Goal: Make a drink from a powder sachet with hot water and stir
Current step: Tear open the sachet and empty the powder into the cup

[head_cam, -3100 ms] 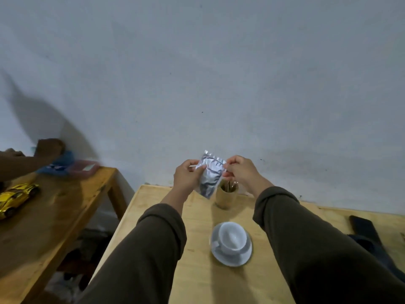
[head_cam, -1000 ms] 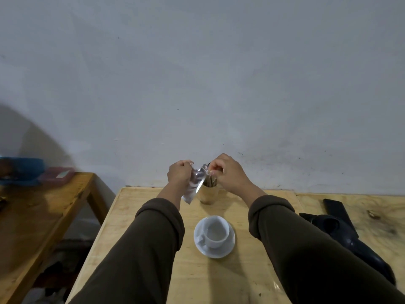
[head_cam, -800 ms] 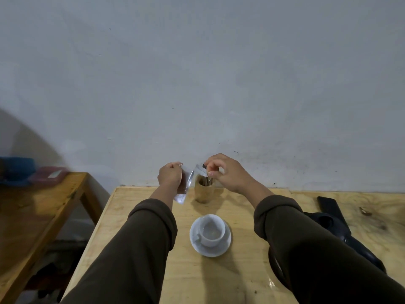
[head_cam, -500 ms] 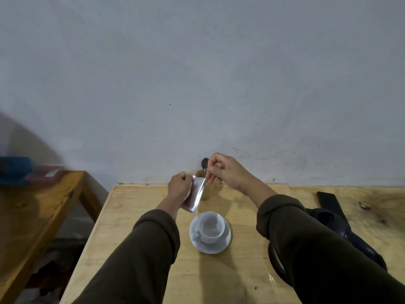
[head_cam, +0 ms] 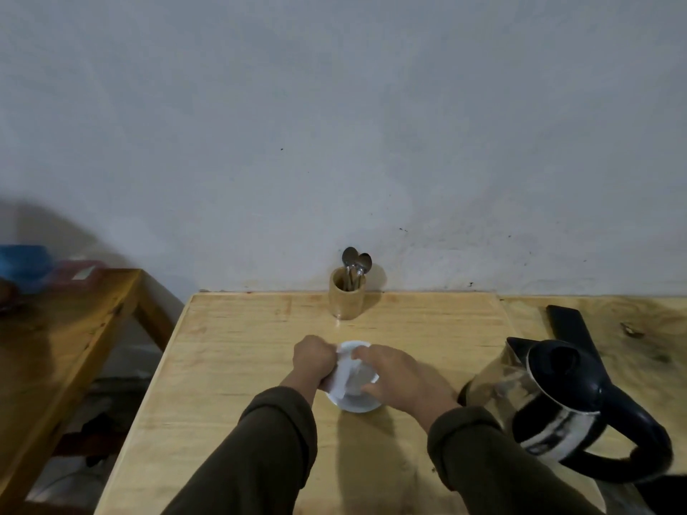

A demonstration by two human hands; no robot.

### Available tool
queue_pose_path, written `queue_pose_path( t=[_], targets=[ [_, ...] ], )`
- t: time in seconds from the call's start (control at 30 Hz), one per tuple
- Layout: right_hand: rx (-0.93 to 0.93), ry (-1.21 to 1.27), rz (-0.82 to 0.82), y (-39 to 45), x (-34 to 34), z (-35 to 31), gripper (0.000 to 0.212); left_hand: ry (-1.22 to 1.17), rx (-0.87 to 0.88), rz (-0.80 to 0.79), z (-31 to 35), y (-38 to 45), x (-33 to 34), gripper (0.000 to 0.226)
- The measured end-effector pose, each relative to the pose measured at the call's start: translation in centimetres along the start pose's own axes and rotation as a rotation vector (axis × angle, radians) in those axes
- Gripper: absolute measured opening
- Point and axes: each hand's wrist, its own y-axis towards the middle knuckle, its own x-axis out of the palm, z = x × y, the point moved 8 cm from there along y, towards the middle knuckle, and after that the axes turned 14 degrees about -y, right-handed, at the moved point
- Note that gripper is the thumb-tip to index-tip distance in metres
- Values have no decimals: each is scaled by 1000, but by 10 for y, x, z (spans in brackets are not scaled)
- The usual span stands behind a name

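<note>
A silvery powder sachet is held low over the white cup, which stands on a white saucer on the wooden table. My left hand is closed around the sachet's left side. My right hand pinches its upper edge with the fingertips and covers the cup's right side. The cup's inside is mostly hidden by the sachet and my hands. A steel electric kettle with a black lid and handle stands to the right of my right forearm.
A wooden holder with two spoons stands at the table's back edge by the wall. A flat black object lies behind the kettle. A second wooden table at the left carries a blue box.
Both hands came down with the sachet from in front of the spoon holder to just over the cup. The view has tilted down, and the kettle now shows in full.
</note>
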Motion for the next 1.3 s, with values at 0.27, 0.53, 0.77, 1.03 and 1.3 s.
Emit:
queue_pose_path(
  t=[0.27,0.53,0.77,1.03,1.3],
  targets=[
    [56,81,211,2,12,9,41,109,-58,-5,12,2,5,24],
    [200,285,283,-1,17,35,19,-108,-177,-77,21,10,2,34],
    [332,349,221,8,16,48,16,-460,-246,-113,19,18,5,53],
    [362,348,140,17,19,48,35,-534,-269,-117,20,9,6,64],
    [366,373,149,21,15,45,44,-491,-207,-83,19,15,3,64]
  ],
)
